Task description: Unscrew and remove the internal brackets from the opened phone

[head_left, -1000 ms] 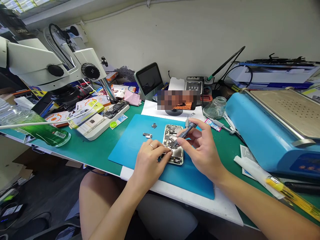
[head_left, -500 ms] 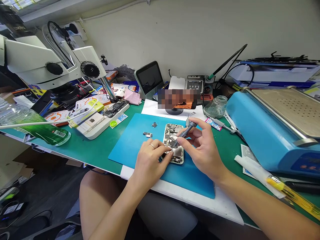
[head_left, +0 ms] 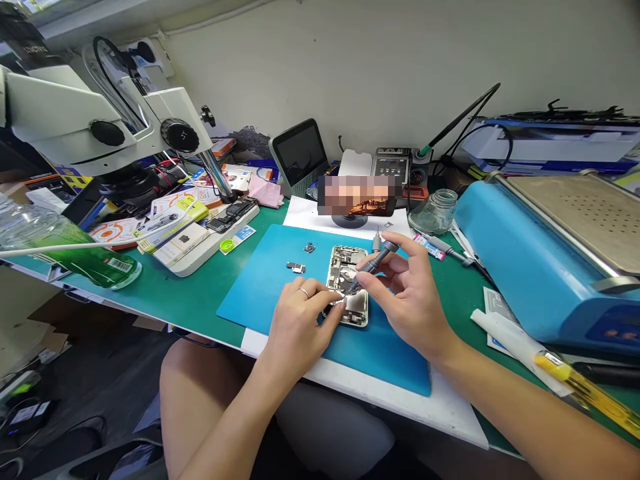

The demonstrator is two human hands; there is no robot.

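Note:
An opened phone [head_left: 356,305] lies on the blue mat [head_left: 260,287], its inner boards and parts showing. My right hand [head_left: 413,297] grips a grey screwdriver [head_left: 376,261], slanted so that its tip points down into the phone's lower half. Over the phone's left edge, the thumb and forefinger of my left hand [head_left: 303,317] are pinched together close to that tip. What is between them, if anything, is too small to make out. Just behind my right fingers a second grey screwdriver [head_left: 377,243] shows in part, bit pointing away. Two small phone parts, a module [head_left: 295,267] and a darker piece [head_left: 309,247], lie left of the phone.
A microscope [head_left: 165,127] overhangs the left side, near a green bottle [head_left: 113,267]. Behind the mat stand a propped phone with a lit screen [head_left: 370,199] and a glass jar [head_left: 434,212]. A blue machine [head_left: 525,267] and a yellow cutter [head_left: 595,393] lie to the right.
Both hands stay almost in place at the phone. The screwdriver's handle shifts very slightly to the right; the camera view moves a little.

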